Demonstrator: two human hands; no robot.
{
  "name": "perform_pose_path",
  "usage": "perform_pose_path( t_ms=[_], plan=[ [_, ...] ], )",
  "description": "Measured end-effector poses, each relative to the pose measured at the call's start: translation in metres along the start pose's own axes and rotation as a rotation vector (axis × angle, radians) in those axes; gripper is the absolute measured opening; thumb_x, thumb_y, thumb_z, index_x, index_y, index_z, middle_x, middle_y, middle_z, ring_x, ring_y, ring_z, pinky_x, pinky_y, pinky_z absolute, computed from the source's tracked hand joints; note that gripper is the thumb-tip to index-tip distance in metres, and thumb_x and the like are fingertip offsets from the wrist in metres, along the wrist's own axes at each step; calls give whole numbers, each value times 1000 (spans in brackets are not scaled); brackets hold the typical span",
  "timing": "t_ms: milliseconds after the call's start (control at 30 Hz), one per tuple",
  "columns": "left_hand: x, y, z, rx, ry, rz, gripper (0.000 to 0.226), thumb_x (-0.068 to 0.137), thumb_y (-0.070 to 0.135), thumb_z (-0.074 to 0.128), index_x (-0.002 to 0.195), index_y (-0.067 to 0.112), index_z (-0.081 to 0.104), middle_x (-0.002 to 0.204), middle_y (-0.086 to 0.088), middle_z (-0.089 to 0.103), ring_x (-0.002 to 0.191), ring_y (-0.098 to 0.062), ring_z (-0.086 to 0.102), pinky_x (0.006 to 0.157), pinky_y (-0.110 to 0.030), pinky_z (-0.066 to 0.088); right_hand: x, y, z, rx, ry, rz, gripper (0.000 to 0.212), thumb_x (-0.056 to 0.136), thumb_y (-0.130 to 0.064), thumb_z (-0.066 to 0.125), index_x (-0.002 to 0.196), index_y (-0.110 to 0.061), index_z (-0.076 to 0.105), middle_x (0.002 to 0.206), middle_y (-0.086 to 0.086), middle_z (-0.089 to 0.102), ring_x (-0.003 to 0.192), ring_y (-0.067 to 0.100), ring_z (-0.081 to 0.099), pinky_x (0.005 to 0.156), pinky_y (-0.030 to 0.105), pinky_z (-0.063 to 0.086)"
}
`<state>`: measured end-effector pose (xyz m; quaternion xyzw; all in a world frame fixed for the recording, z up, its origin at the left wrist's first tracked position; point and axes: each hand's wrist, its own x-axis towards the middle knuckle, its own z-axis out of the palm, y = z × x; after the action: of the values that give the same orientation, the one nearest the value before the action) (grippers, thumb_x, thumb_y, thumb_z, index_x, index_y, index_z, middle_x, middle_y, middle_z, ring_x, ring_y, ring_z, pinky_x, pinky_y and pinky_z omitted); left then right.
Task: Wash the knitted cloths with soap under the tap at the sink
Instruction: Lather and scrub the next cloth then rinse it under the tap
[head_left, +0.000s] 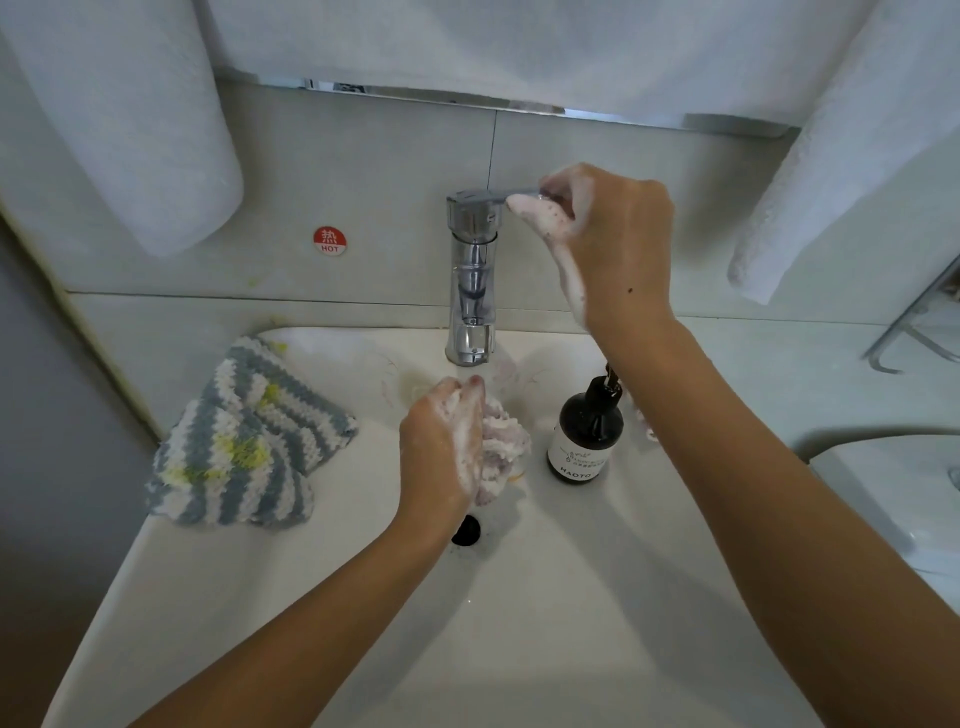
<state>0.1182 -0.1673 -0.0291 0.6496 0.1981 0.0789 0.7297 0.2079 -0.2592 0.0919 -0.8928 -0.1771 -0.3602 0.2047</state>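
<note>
At the centre of the frame my left hand, white with suds, has its fingers curled round a lathered pinkish knitted cloth held over the sink, just under the tap and above the dark drain. Up right of centre, my foamy right hand has its fingers pinching the tap lever. Striped grey, white and yellow knitted cloths lie on the sink's left rim, and a dark soap bottle stands on its right side.

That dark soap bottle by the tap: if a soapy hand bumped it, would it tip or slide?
Likely both. The soap bottle stands upright, tall and narrow, on the sloping sink rim, so a knock could topple it. Its smooth sides would probably slip in the lathered right hand.
</note>
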Motion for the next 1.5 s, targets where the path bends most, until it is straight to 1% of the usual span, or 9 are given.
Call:
perform_pose_path(
  t_ms=[100,200,333,633,833,967,1133,1300,1500],
  plan=[
    [2,2,0,-27,-61,-129,28,95,19,54,74,1,49,59,-10,52,47,-21,51,32,-18,35,12,-7,-3,2,-31,20,44,89,-58,55,106,-20,71,93,0,74,85,23,65,78,31,47],
    [-3,9,0,287,94,-39,35,99,30,45,74,7,51,67,-4,51,57,-15,47,45,-22,40,7,-10,-4,92,-16,68,44,90,-53,57,117,-19,66,102,-3,73,93,18,66,84,27,46],
    [-12,9,-2,278,82,112,38,99,36,45,77,8,60,54,7,58,48,-3,55,39,-13,38,-35,-10,-3,438,5,221,41,94,-38,57,127,-15,55,81,-13,65,82,12,66,85,33,52],
    [-12,-2,-2,141,132,175,42,96,50,48,73,20,68,63,7,70,56,-3,66,48,-17,51,-127,-5,42,551,-460,388,33,99,-42,43,118,-19,58,102,-3,68,98,19,63,87,40,50],
    [1,-7,-3,51,217,95,44,98,38,48,72,7,65,68,-7,68,70,-21,67,65,-33,51,-152,-10,62,727,-706,479,21,91,-48,38,94,-33,52,83,-9,59,79,10,59,77,27,49],
    [-2,-10,-3,4,172,126,50,101,41,41,69,9,63,62,-1,65,69,-19,67,71,-38,54,-159,-24,69,814,-685,633,38,88,-67,33,94,-35,52,86,-9,63,86,10,64,79,33,51],
    [-3,-15,-4,58,214,226,36,102,36,41,77,16,55,68,2,59,63,-12,57,64,-32,49,-160,-27,59,725,-593,534,26,91,-50,37,91,-26,44,80,4,64,73,26,63,71,52,55],
    [-1,-19,-4,138,231,291,16,102,27,44,92,19,54,80,-4,61,69,-14,57,72,-46,52,-149,-22,55,501,-587,383,8,99,-29,43,98,-23,47,79,-3,59,70,21,60,60,37,51],
    [-10,-35,5,192,77,223,25,97,51,44,102,31,57,83,8,69,79,-10,67,75,-43,57,-145,-15,51,821,-325,507,21,104,-22,34,109,-24,54,86,-6,65,80,4,63,72,23,49]
  ],
)
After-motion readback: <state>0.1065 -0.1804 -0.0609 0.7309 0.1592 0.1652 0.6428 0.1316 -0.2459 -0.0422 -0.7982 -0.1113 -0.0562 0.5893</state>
